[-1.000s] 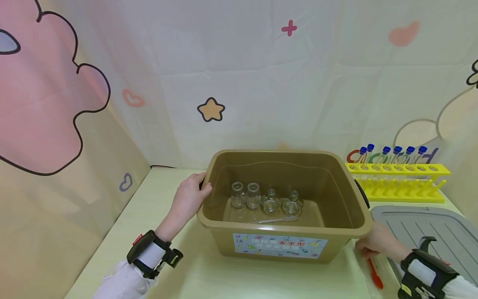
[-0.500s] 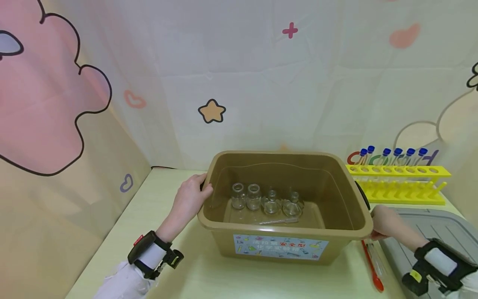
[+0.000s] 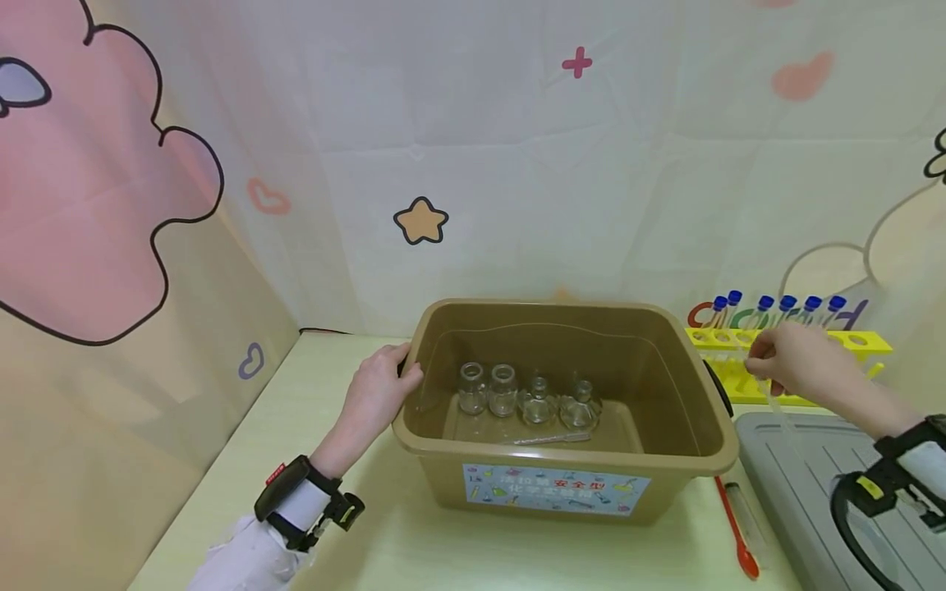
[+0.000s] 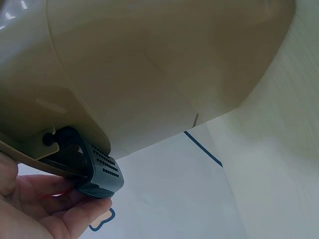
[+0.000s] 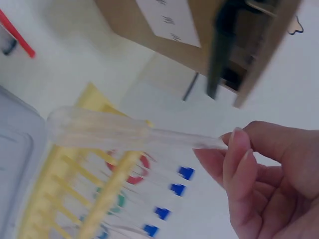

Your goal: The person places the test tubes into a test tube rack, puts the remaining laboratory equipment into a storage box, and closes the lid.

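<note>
At the left end of a brown plastic storage box (image 3: 650, 365), my left hand (image 3: 378, 386) grips the rim beside its black handle (image 4: 102, 169). Off the box's right end, over the grey lid, my right hand (image 3: 809, 365) pinches the thin stem of a clear plastic dropper (image 5: 99, 128). In the right wrist view the dropper's wide bulb points away from the fingertips. Inside the box stand two small glass jars (image 3: 503, 392) and two round-bodied glass flasks (image 3: 580, 408). A second clear dropper (image 3: 548, 439) lies flat in front of them.
A yellow rack (image 3: 727, 338) with several blue-capped test tubes stands behind my right hand. The grey lid (image 3: 783, 480) lies on the right. Between box and lid are a red spoon (image 3: 741, 550) and a clear tube (image 3: 746, 517). A patterned sheet hangs behind the table.
My right hand has risen from beside the red spoon, up and back to the front of the yellow rack, with the dropper. My left hand stays on the rim.
</note>
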Demonstrator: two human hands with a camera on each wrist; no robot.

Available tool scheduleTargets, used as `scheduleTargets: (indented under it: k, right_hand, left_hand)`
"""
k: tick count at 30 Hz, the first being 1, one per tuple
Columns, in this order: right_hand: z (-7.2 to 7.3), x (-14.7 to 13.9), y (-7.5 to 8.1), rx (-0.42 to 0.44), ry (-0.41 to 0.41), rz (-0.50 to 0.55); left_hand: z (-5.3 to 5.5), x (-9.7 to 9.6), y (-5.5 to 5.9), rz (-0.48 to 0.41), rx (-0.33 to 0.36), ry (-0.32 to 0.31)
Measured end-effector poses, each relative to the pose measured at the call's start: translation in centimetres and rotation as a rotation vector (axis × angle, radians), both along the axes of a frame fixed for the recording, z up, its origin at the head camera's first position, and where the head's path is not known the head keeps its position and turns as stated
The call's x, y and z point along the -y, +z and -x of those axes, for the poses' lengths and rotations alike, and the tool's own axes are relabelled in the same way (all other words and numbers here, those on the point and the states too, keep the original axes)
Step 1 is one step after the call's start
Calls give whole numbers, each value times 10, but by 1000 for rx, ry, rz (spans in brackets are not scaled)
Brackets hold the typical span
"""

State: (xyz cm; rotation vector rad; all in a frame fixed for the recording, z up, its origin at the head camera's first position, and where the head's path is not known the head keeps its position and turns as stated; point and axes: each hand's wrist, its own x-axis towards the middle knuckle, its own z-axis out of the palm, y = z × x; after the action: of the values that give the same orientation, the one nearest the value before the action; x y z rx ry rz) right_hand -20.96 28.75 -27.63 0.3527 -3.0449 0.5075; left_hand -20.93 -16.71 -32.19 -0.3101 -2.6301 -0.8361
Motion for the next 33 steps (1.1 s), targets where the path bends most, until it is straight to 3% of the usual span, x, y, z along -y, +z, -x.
scheduleTargets:
  k: [3, 8, 16, 25, 33]
  right_hand:
    - [1, 7, 20, -88, 32, -58]
    - [7, 25, 49, -154, 71, -134]
    - [10, 62, 71, -208, 157, -156]
    - [16, 119, 77, -271, 327, -240]
    - [26, 159, 61, -353, 491, -303]
  left_hand:
    - [0, 0, 0, -1, 7, 0]
    - [0, 1, -1, 4, 18, 4]
    - [0, 0, -1, 7, 15, 2]
    - [0, 0, -2, 4, 8, 0]
    - [1, 0, -1, -4, 0, -9]
